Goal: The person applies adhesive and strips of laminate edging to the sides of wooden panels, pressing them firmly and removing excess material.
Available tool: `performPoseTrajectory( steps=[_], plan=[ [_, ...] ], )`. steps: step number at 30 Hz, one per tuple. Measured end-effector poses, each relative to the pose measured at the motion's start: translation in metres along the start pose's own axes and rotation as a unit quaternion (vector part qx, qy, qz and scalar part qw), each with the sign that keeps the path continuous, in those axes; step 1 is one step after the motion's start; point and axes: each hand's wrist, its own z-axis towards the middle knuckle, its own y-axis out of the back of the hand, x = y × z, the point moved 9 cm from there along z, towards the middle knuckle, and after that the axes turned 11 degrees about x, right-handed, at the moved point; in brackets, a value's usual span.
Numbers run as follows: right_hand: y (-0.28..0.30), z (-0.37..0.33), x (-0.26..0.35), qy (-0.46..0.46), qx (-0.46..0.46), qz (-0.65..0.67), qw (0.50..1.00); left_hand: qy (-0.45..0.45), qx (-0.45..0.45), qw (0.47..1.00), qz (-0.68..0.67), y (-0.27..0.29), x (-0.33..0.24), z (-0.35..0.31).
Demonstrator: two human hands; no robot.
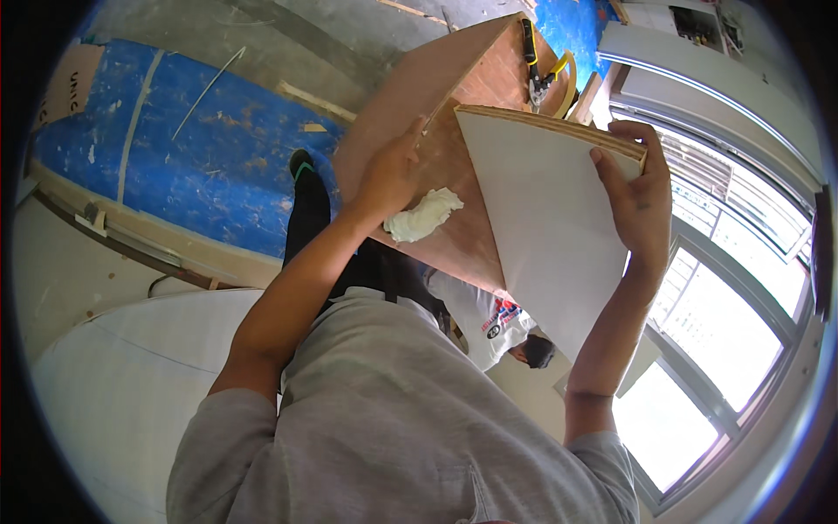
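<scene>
My left hand [390, 175] presses on the brown plywood box [454, 218] near its corner edge, with a crumpled white cloth [423, 217] bunched under the palm. My right hand [642, 205] grips the top edge of a white-faced plywood board [550, 227]. The board stands tilted against the box, its layered edge showing along the top. Both forearms reach out from my grey shirt.
A yellow-handled hand tool [539, 70] lies on the box's far top. Another person in a white shirt [489, 319] crouches below the box. A blue sheet [201, 148] covers the floor at left, with wood strips [314, 100] lying on it. A large white panel [122, 375] lies at lower left. Bright windows [724, 332] fill the right.
</scene>
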Motion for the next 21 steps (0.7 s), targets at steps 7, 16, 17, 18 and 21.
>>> performPoseTrajectory(
  steps=[7,16,17,18,21],
  plan=[
    [0.001,-0.004,0.003,-0.006,-0.002,0.02,1.0,0.016,-0.019,0.995,0.097,-0.063,0.016,0.018],
    [0.001,-0.002,-0.003,-0.005,0.013,0.039,0.999,0.049,0.003,0.976,0.21,-0.076,0.008,0.031],
    [0.001,0.0,-0.004,0.0,0.013,0.047,0.999,0.062,0.013,0.974,0.219,-0.077,0.009,0.033],
    [0.002,0.0,-0.005,0.003,0.01,0.055,0.998,0.061,0.018,0.972,0.226,-0.076,0.009,0.034],
    [0.002,-0.001,-0.003,0.007,-0.004,0.038,0.999,0.053,0.022,0.972,0.227,-0.072,0.01,0.038]
  ],
)
